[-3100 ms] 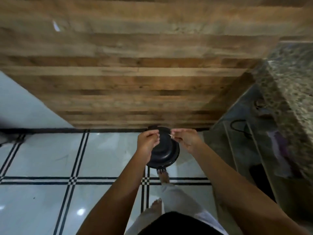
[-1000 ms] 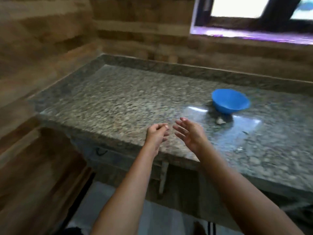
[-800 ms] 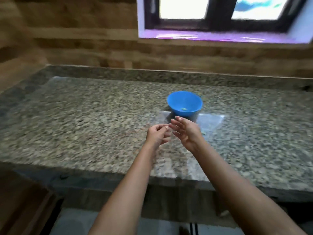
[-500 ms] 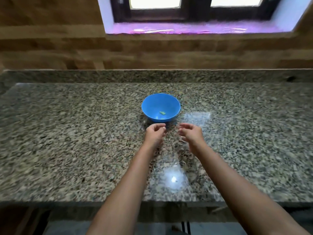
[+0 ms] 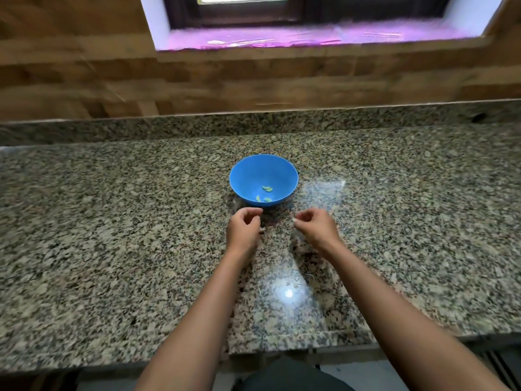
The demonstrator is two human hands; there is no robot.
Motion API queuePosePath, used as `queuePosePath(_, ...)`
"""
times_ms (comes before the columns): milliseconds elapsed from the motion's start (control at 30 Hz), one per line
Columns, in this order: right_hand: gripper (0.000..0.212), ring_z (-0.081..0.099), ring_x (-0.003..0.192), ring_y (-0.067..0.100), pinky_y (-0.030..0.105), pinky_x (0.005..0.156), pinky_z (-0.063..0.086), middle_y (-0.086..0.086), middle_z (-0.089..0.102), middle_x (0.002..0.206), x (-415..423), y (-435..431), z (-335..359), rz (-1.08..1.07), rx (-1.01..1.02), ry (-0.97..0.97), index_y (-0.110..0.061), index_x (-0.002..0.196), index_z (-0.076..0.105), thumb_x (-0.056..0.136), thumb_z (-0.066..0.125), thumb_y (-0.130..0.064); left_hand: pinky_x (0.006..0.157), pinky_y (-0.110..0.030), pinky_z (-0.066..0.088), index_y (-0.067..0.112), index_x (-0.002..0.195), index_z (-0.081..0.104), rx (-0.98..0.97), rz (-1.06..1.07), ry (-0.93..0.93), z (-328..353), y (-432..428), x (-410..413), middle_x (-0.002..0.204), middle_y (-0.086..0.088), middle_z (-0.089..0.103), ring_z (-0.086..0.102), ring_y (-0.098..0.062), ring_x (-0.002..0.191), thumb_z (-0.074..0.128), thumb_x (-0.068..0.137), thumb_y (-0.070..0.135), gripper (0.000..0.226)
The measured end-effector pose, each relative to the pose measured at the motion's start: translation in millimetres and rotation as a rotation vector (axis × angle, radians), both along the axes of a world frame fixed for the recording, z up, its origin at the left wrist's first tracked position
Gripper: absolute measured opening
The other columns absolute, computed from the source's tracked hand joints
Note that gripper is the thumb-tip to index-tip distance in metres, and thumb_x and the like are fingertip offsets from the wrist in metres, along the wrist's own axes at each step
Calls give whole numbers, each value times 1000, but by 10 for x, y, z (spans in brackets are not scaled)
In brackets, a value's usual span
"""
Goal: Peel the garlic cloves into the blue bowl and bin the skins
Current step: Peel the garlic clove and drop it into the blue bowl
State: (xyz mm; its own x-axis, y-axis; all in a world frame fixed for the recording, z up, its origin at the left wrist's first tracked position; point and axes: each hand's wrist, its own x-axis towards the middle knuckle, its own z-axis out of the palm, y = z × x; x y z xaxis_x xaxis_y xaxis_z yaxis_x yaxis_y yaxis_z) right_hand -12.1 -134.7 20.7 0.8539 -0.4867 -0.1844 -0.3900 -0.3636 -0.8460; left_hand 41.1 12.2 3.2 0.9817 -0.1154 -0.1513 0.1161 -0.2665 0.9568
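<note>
On a speckled stone counter (image 5: 112, 221), a blue bowl (image 5: 253, 170), standing upright. Down in the bottom of the bowl, a few small yellow-green garlic cloves (image 5: 266, 189), already peeled, lying close together.

Just in front of the bowl, on the near side, two bare hands, low over the stone. In front of the bowl's left half, the left hand (image 5: 243, 231), not touching the bowl, knuckles up, fingers curled in toward the palm. At the tips of those fingers, in front of the bowl's middle, a tiny pale bit (image 5: 262, 229) right down by the stone. Too small to name. Cannot tell if held or only lying there.

In front of the bowl's right edge and a little past it, the right hand (image 5: 317, 228), also not touching the bowl. Thumb and first finger brought together at the tips, pointing across toward the other hand, the rest of the fingers curled. Something pale at that pinch. Cannot tell whether a scrap of skin or only a fingernail.

Between the two hands, a small gap, straight in front of the bowl.

Two bare forearms (image 5: 211, 300) stretched from the near edge of the stone toward the bowl.

Just right of the bowl, a bright patch of light (image 5: 321, 190) on the stone. Farther in front of the bowl than the hands, between the arms, a round shiny spot (image 5: 287, 293).

Behind the bowl, a low stone strip along the back, then a wooden wall (image 5: 253, 80). Higher up behind the bowl, a window sill (image 5: 282, 39) glowing pink and purple.
</note>
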Motion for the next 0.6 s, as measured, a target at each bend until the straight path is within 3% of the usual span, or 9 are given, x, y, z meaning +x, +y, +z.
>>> queuePosePath(133, 7, 61, 79, 18, 28, 70, 51, 5, 64, 81, 322, 124, 240, -18, 152, -154, -8, 89, 65, 83, 65, -4, 77, -39, 56, 17, 97, 65, 51, 60, -40, 13, 90, 67, 92, -1, 66, 64, -21, 86, 58, 85, 6, 17)
queuePosePath(233, 9, 60, 80, 18, 32, 74, 51, 5, 63, 82, 568, 187, 340, -23, 144, -165, -5, 91, 66, 83, 66, -6, 83, -44, 54, 17, 102, 64, 149, 2, -41, -8, 116, 128, 106, -6, 65, 63, -23, 94, 65, 79, 8, 25)
queuePosePath(400, 29, 59, 78, 19, 33, 78, 54, 9, 61, 90, 688, 208, 321, -68, 221, -191, 5, 108, 61, 84, 68, -7, 85, -29, 48, 16, 116, 62, 370, -198, -16, -86, 109, 114, 111, -8, 63, 60, -24, 96, 72, 75, 11, 42)
queuePosePath(533, 13, 57, 56, 13, 22, 56, 53, 7, 61, 75, 412, 226, 289, -13, 324, -217, 4, 98, 63, 87, 62, -2, 70, -19, 39, 13, 113, 65, 407, -212, -78, -126, 120, 62, 103, -9, 66, 55, -16, 82, 67, 81, 8, 32)
queuePosePath(600, 6, 57, 52, 12, 22, 52, 52, 9, 61, 72, 227, 230, 268, 73, 358, -185, 2, 91, 63, 86, 60, 2, 75, -24, 47, 14, 110, 65, 294, -183, -67, -155, 140, 52, 104, -6, 68, 59, -18, 85, 66, 81, 5, 31)
